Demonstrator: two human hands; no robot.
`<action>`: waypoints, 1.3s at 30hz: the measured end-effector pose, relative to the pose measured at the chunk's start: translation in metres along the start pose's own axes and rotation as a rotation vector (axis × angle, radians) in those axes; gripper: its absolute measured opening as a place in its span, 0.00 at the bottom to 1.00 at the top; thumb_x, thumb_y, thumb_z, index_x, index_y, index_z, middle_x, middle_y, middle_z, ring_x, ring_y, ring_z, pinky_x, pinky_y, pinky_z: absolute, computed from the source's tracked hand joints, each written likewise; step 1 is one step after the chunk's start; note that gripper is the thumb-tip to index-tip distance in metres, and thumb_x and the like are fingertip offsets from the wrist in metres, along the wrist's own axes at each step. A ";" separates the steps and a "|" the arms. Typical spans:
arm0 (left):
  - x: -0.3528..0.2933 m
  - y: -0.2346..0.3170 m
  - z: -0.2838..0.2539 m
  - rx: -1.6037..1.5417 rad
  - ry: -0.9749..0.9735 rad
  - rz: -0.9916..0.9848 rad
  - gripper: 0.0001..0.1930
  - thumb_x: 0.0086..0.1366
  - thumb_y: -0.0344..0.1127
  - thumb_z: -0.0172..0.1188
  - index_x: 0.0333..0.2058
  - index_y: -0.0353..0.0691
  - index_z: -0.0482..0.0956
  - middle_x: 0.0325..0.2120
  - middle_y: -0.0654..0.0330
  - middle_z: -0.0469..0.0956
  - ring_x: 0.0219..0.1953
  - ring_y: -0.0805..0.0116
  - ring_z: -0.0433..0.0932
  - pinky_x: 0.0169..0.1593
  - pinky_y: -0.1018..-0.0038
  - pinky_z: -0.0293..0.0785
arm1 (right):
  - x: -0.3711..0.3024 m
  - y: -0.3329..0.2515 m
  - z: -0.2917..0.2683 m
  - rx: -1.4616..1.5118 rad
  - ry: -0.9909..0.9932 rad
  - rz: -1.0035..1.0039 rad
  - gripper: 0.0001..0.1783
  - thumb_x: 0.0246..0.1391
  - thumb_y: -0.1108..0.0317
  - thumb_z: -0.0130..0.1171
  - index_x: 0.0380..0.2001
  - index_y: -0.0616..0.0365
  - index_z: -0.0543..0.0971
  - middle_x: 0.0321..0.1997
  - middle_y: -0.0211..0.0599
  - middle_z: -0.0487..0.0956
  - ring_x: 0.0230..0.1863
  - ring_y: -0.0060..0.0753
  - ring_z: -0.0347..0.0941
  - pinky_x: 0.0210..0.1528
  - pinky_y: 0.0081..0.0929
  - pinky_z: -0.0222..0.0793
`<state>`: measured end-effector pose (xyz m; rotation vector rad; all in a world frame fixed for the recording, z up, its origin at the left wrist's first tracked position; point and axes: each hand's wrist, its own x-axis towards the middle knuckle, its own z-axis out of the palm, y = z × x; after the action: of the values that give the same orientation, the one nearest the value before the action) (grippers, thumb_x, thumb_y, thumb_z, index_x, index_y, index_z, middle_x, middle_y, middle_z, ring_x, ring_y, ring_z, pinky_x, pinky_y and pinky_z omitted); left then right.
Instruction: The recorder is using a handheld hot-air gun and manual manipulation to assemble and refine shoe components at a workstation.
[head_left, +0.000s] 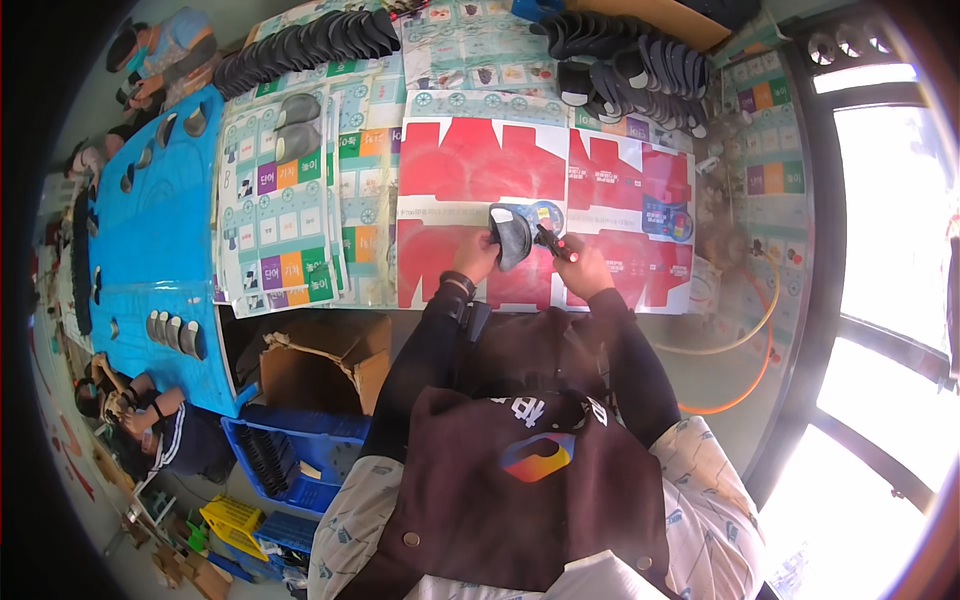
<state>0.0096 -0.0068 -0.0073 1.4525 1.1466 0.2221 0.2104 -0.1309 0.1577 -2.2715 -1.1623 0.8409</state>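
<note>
My left hand (476, 254) is closed on the edge of a dark grey curved piece (512, 238), shaped like a shoe insole or cup, with a pale patch at its upper end. Close by on the right, my right hand (584, 270) grips a small black tool with red parts (556, 243), its tip pointing toward the grey piece. A narrow gap seems to separate the two. Both hands are over a white sheet printed with red shapes (480, 165) that covers this part of the table. The tool's exact kind is too small to make out.
Rows of similar dark pieces line the table's back, at left (305, 50) and right (650, 75). Two more pieces (297, 128) lie on printed sheets (275, 210). A blue table (150, 240) with people stands left. Below are a cardboard box (320, 375) and blue crate (300, 490); an orange hose (768, 345) curves right.
</note>
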 end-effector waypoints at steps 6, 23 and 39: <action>-0.002 0.005 0.000 0.053 0.101 -0.009 0.23 0.65 0.46 0.69 0.50 0.35 0.78 0.36 0.55 0.86 0.36 0.63 0.87 0.40 0.68 0.82 | -0.010 0.008 0.013 -0.088 -0.214 0.141 0.15 0.51 0.62 0.59 0.40 0.59 0.82 0.35 0.63 0.81 0.43 0.69 0.77 0.45 0.57 0.73; -0.002 0.031 -0.027 0.109 0.017 -0.054 0.17 0.64 0.41 0.66 0.47 0.36 0.81 0.40 0.49 0.86 0.45 0.50 0.85 0.50 0.61 0.79 | 0.023 -0.019 0.007 0.424 -0.364 0.240 0.12 0.49 0.67 0.62 0.36 0.62 0.81 0.26 0.37 0.80 0.25 0.34 0.76 0.28 0.33 0.76; -0.084 0.033 -0.175 -0.443 0.215 -0.349 0.20 0.73 0.37 0.56 0.60 0.37 0.73 0.53 0.50 0.79 0.55 0.55 0.81 0.54 0.66 0.78 | 0.064 0.044 0.015 0.625 -0.449 0.039 0.10 0.48 0.66 0.60 0.21 0.64 0.76 0.16 0.39 0.76 0.19 0.35 0.74 0.26 0.35 0.69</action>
<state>-0.1396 0.0524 0.1073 0.8388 1.4000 0.3673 0.2534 -0.0999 0.0999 -1.6367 -0.8537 1.5346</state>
